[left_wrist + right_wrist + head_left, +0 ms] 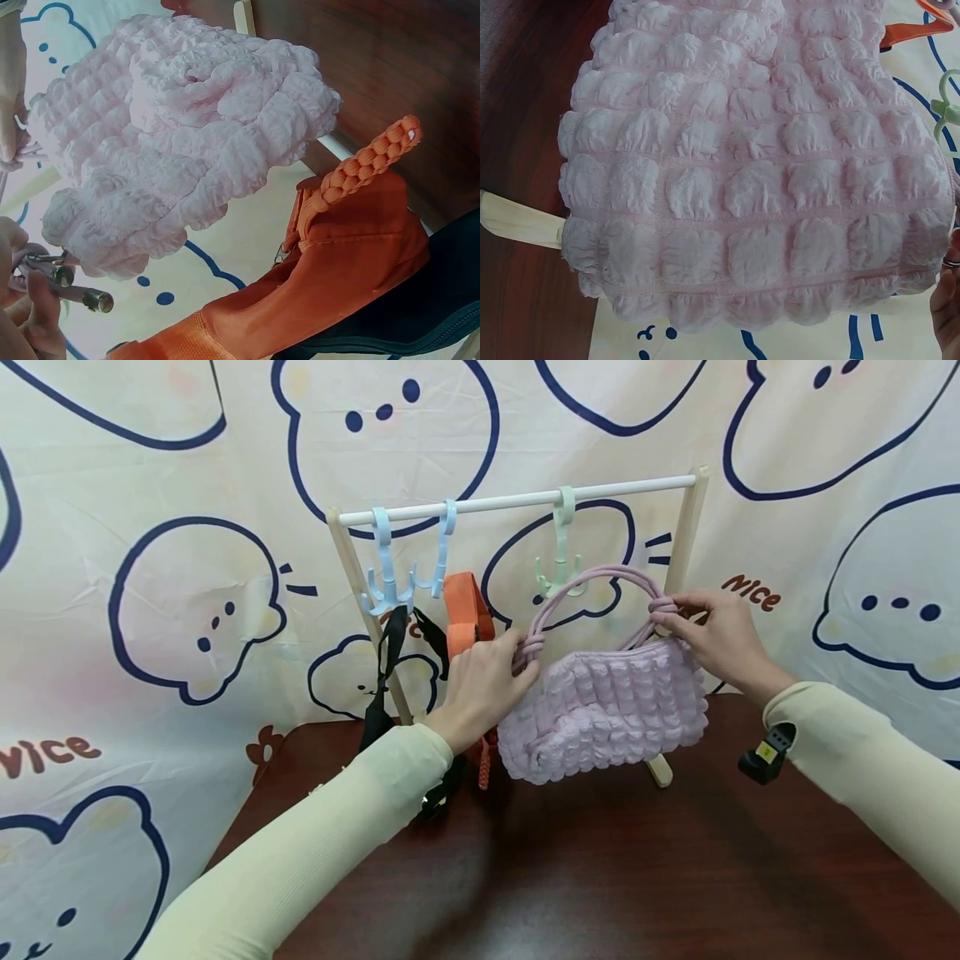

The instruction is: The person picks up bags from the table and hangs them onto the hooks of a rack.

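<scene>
A puffy pink handbag is held up in front of a small rack, its looped handles arching upward. My left hand grips the knotted base of the handles on the left side. On the other side, my right hand pinches the right knot between thumb and fingers. Just behind the handle arch, a green hook hangs from the rack's white bar. The quilted bag body fills most of the right wrist view. Metal handle ends show beside the left fingers.
Two blue hooks hang at the bar's left. An orange bag with a braided pull and a black bag hang there, close by my left hand. The rack's wooden foot stands on the dark brown table. Patterned cloth covers the wall.
</scene>
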`<state>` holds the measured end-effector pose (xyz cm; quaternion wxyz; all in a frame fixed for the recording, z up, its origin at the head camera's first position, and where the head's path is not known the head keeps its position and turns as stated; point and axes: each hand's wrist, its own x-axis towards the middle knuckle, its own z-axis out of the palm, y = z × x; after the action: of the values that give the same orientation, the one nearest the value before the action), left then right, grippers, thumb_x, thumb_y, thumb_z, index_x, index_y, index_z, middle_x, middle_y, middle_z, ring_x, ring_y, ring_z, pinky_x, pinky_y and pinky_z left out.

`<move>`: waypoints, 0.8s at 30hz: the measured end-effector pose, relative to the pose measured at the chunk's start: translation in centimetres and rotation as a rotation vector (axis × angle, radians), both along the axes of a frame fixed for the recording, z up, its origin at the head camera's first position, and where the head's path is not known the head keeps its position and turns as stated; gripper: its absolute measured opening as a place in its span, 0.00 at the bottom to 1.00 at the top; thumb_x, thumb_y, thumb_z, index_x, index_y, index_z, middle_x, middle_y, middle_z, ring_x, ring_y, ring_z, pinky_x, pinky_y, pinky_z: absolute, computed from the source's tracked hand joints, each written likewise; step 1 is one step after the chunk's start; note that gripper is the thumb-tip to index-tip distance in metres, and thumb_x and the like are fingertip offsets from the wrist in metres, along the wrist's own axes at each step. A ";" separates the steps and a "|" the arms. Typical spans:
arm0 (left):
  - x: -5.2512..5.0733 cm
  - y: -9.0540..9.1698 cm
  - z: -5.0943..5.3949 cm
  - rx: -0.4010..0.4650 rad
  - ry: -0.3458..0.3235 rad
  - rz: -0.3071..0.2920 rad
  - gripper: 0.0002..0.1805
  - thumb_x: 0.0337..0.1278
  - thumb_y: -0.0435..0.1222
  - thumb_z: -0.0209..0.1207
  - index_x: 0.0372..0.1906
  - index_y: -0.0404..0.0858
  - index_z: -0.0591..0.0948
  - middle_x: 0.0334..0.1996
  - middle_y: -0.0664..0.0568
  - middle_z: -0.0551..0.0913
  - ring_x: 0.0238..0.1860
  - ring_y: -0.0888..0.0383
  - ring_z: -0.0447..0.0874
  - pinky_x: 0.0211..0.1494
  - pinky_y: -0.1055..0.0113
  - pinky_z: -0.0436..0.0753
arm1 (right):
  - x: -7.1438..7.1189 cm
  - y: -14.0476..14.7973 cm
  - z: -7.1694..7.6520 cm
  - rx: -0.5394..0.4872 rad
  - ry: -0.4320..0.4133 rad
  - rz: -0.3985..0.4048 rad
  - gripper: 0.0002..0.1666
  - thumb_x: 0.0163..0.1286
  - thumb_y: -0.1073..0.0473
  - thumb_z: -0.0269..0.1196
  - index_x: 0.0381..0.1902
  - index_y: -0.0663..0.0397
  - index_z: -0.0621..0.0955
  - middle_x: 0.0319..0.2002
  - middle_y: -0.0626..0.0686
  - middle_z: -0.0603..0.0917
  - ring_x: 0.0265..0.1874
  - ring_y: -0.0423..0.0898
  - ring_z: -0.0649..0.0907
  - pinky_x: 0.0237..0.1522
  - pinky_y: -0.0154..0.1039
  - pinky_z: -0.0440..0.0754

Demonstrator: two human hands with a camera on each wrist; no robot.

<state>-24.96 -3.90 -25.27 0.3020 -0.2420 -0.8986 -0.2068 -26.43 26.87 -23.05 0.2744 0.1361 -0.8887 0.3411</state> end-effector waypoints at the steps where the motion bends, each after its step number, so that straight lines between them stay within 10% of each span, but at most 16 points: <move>1: 0.0 0.0 0.1 0.002 0.002 -0.001 0.09 0.66 0.44 0.60 0.41 0.43 0.82 0.19 0.56 0.79 0.19 0.59 0.74 0.22 0.65 0.71 | 0.0 0.0 0.0 -0.001 -0.002 -0.001 0.20 0.71 0.52 0.66 0.53 0.60 0.85 0.48 0.66 0.87 0.30 0.31 0.77 0.28 0.22 0.74; 24: -0.3 0.0 0.9 -0.015 0.016 0.017 0.09 0.67 0.45 0.60 0.39 0.44 0.82 0.19 0.56 0.78 0.20 0.58 0.74 0.24 0.63 0.72 | -0.5 -0.8 0.6 0.013 -0.014 -0.014 0.21 0.72 0.50 0.64 0.54 0.60 0.85 0.48 0.64 0.87 0.34 0.35 0.78 0.30 0.20 0.73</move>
<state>-25.23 -3.89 -24.40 0.3091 -0.2384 -0.8996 -0.1955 -26.95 26.06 -22.42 0.2697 0.1296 -0.8937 0.3343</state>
